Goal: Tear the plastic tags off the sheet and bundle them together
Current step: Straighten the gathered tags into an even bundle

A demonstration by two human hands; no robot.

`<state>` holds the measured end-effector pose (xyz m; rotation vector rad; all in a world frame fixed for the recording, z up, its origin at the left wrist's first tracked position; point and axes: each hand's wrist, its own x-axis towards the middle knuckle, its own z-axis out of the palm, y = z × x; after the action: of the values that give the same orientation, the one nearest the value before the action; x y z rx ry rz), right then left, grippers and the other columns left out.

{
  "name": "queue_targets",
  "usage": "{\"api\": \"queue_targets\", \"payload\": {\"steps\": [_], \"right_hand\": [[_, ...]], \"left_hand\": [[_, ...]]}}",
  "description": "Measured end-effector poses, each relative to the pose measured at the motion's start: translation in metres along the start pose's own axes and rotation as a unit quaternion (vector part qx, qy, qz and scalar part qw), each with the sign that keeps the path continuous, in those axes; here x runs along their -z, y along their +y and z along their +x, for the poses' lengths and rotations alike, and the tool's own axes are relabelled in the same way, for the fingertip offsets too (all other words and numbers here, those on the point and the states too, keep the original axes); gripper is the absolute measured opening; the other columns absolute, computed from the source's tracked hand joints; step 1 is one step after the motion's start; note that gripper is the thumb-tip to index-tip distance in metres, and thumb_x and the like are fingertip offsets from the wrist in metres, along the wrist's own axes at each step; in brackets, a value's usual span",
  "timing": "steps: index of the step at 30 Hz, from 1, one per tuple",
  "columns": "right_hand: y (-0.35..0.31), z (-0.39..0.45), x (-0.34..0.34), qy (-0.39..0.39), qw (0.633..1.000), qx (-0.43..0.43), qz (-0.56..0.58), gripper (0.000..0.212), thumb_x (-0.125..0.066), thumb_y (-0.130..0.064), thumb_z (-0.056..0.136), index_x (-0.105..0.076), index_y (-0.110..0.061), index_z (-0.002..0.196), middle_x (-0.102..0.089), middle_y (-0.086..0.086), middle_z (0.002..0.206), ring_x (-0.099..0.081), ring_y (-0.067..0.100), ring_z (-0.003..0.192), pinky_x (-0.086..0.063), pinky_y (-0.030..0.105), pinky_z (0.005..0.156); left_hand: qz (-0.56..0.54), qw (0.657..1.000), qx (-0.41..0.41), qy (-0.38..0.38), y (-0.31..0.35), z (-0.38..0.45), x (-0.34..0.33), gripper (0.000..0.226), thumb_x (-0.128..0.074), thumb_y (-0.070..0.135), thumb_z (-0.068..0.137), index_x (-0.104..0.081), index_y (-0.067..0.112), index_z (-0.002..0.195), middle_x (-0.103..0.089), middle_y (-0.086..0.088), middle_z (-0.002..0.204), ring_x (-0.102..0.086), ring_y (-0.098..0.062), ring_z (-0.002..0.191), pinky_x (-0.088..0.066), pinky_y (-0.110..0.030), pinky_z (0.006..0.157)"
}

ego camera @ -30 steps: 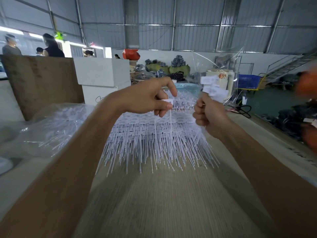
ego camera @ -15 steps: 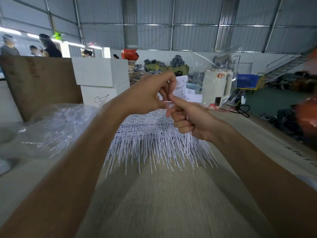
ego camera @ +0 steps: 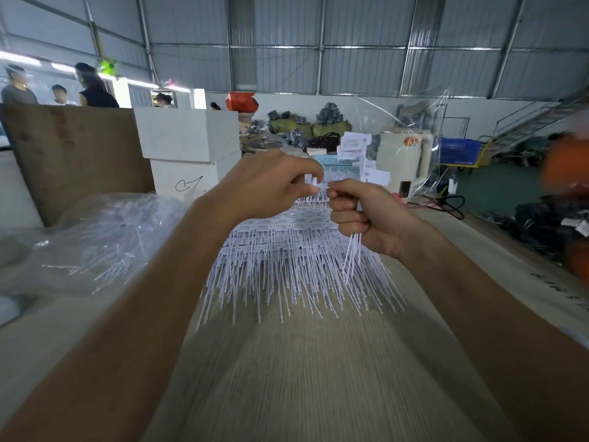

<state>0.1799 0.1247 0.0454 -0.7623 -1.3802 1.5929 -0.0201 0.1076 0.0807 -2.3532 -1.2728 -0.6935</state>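
Note:
A big sheet of white plastic tags (ego camera: 287,266) lies on the beige table (ego camera: 302,378), thin tails fanned toward me. My left hand (ego camera: 264,183) is raised above the sheet's far part and pinches the top of a tag strip (ego camera: 318,185) between thumb and fingers. Right beside it, my right hand (ego camera: 366,215) is closed on a bundle of torn-off tags (ego camera: 360,154); their flat heads stick up above the fist and their tails hang below it. Its thumb and forefinger meet my left fingertips at the strip.
A clear bag of more tags (ego camera: 105,240) lies at the left. Behind it stand a brown board (ego camera: 73,154) and white boxes (ego camera: 188,141). People stand at the far left. A phone and black cables lie at the right, dark clothes beyond the table's right edge.
One second ago my hands were apart. My right hand then swung left to meet my left one; now both pinch the strip, shifted slightly right with the bundle upright.

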Motion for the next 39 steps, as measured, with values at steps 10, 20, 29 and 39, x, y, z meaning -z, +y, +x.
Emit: {"api": "queue_targets", "payload": {"steps": [10, 20, 29, 39], "right_hand": [[0.001, -0.001, -0.012, 0.02, 0.979, 0.168, -0.115, 0.03, -0.055, -0.013, 0.103, -0.055, -0.012, 0.073, -0.032, -0.007, 0.052, -0.022, 0.007, 0.044, -0.022, 0.019, 0.04], [-0.002, -0.005, -0.012, 0.034, 0.986, 0.13, -0.103, 0.035, -0.062, -0.039, 0.1, -0.055, -0.014, 0.076, -0.026, -0.006, 0.056, -0.02, 0.009, 0.047, -0.019, 0.021, 0.04], [0.009, -0.004, 0.009, 0.078, 0.933, 0.202, -0.287, 0.022, -0.079, -0.035, 0.085, -0.07, -0.016, 0.09, -0.057, -0.009, 0.064, -0.049, -0.004, 0.052, -0.039, 0.012, 0.051], [0.019, 0.006, 0.005, 0.109, 0.97, 0.078, -0.204, 0.044, -0.046, -0.036, 0.107, -0.037, -0.017, 0.068, -0.034, -0.002, 0.054, -0.025, 0.014, 0.047, -0.028, 0.023, 0.043]], "left_hand": [[-0.259, 0.965, 0.024, -0.038, 0.001, -0.007, 0.009, 0.028, -0.052, 0.017, 0.104, -0.062, 0.02, 0.078, -0.066, 0.0, 0.058, -0.061, -0.013, 0.051, -0.057, -0.044, 0.07], [-0.098, 0.995, 0.011, 0.019, 0.001, -0.002, 0.01, 0.013, -0.061, 0.043, 0.097, -0.065, 0.035, 0.105, -0.063, 0.013, 0.062, -0.057, 0.003, 0.061, -0.055, -0.04, 0.071], [-0.395, 0.917, 0.046, 0.021, -0.003, -0.01, 0.012, 0.014, -0.063, 0.016, 0.099, -0.067, 0.003, 0.097, -0.065, -0.012, 0.058, -0.055, -0.019, 0.046, -0.045, -0.02, 0.053], [-0.371, 0.922, 0.032, -0.109, -0.003, -0.007, 0.009, 0.013, -0.064, 0.016, 0.098, -0.066, 0.008, 0.109, -0.07, -0.008, 0.066, -0.062, -0.019, 0.057, -0.047, -0.017, 0.061]]}}
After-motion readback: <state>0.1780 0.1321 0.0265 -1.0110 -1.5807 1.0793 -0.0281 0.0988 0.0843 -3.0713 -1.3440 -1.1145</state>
